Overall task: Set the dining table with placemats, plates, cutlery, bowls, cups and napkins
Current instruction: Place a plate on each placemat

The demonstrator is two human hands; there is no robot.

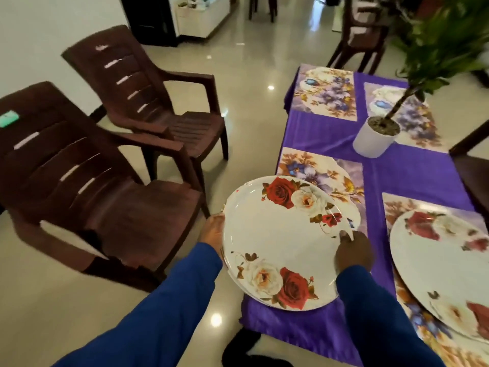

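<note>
I hold a stack of white plates with red and cream roses [277, 242] above the table's near left corner. My left hand [213, 231] grips the stack's left rim from below. My right hand [353, 250] pinches the right rim, thumb on top. The stack hangs partly over a floral placemat [317, 173]. Another rose plate [439, 271] lies on the placemat [412, 311] at the near right. Two more floral placemats lie at the far left [325, 92] and far right [412, 120] of the purple tablecloth [328, 133].
A white pot with a leafy plant [375, 137] stands mid-table, partly on the far right placemat. Two dark brown plastic armchairs, one near [87, 186] and one farther [148, 102], stand left of the table on the shiny floor. More chairs [362, 35] stand beyond the table's far end.
</note>
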